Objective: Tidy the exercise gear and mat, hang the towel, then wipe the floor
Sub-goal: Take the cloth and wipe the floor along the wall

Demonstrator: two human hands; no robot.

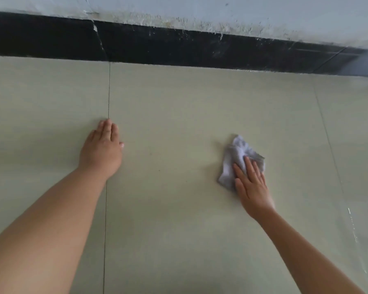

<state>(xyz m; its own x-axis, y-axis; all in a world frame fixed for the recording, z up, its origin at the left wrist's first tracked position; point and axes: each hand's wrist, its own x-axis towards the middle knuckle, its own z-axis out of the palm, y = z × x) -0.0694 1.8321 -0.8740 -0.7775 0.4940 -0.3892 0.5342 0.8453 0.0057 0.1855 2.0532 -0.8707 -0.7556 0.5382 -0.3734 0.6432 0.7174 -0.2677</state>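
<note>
A crumpled pale grey cloth [236, 158] lies on the beige tiled floor [179, 124], right of centre. My right hand [250, 183] presses flat on the cloth's near part with straight fingers. My left hand [102, 149] rests flat on the bare floor to the left, fingers together, right over a tile joint. Both forearms reach in from the bottom of the view.
A black skirting band [179, 45] runs along the foot of a scuffed white wall [242, 11] at the top. Thin tile joints [109, 92] cross the floor. Pale streaks [352, 225] mark the floor at the right.
</note>
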